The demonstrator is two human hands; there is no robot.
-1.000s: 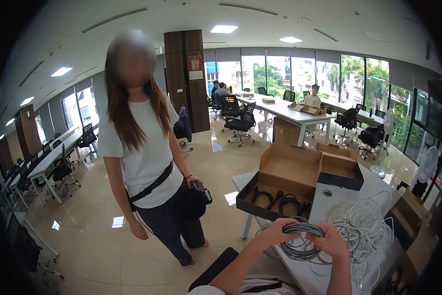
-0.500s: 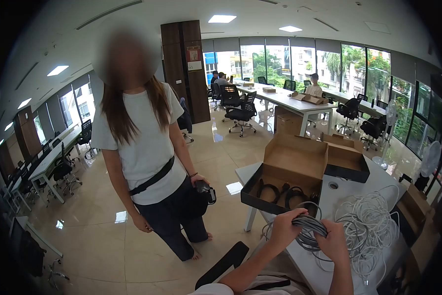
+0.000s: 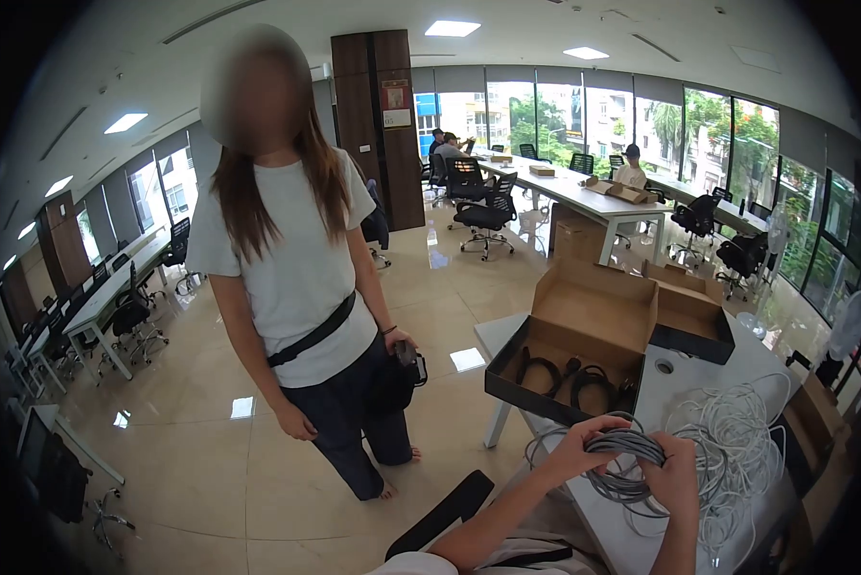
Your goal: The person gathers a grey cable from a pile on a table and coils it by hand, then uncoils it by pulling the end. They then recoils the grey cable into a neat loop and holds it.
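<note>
Grey cable point(image 3: 626, 444) is gathered in a coil between the hands, over the table point(image 3: 678, 385). The left hand point(image 3: 584, 450) grips its left side, the right hand point(image 3: 678, 471) its right. Beyond the left hand sits an open box point(image 3: 536, 401) holding black cords point(image 3: 592, 385); just right of the right hand lies tangled white cable point(image 3: 742, 446).

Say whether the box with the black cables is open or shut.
Open: the lid of the box stands raised, and the black cables show inside.
</note>
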